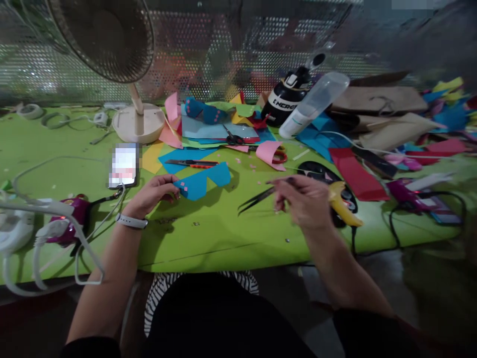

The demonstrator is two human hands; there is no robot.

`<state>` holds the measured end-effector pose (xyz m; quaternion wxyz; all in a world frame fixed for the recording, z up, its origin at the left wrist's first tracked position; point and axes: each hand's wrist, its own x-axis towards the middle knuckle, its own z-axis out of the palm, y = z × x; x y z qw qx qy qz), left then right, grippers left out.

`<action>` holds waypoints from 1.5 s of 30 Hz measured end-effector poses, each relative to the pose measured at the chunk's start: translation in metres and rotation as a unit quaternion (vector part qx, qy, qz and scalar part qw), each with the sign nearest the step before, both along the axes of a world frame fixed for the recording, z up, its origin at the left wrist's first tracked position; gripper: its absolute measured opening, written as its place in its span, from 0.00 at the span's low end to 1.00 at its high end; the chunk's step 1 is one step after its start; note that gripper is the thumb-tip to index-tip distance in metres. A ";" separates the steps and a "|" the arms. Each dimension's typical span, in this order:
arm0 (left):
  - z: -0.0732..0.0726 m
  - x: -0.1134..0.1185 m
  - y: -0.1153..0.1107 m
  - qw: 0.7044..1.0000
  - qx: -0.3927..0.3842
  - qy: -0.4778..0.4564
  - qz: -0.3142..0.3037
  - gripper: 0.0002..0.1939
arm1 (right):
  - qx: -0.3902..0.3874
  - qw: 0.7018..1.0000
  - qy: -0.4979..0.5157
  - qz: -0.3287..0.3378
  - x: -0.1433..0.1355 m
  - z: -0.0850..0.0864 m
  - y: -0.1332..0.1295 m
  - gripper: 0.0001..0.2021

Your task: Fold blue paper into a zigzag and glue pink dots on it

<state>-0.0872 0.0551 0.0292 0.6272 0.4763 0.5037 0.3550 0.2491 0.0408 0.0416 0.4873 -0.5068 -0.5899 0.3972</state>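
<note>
Between the thumb and fingers of my left hand [158, 194] is the left end of a blue paper mask cutout [204, 183]. A few small pink squares sit on that end, close to my fingertips. My right hand [303, 199] is closed around a pair of dark bent-tip tweezers [257, 200], whose tips point left over the green table and stand a little apart. I cannot make out anything between the tips. An orange and black utility knife [192, 163] lies just behind the mask. Tiny pink bits are scattered to the right of it.
A fan [137, 122] and a phone [124, 165] stand at the left. Farther back are a second blue mask [203, 110], scissors [234, 136], a black bottle [279, 102] and a clear bottle [315, 105]. At right are a black tray [315, 170], a yellow glue gun [345, 205] and paper scraps.
</note>
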 end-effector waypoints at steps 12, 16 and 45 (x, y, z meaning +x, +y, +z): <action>-0.001 -0.002 0.005 0.999 -0.014 0.044 -0.004 0.10 | -0.009 0.983 -0.150 0.105 0.015 0.003 0.042 0.19; 0.000 -0.001 0.005 0.998 -0.014 0.058 -0.001 0.08 | 0.060 0.994 -0.049 -0.083 0.023 -0.009 0.072 0.22; -0.005 0.002 0.003 0.996 -0.059 0.023 -0.060 0.12 | 0.063 0.998 -0.030 -0.004 -0.049 -0.059 0.135 0.24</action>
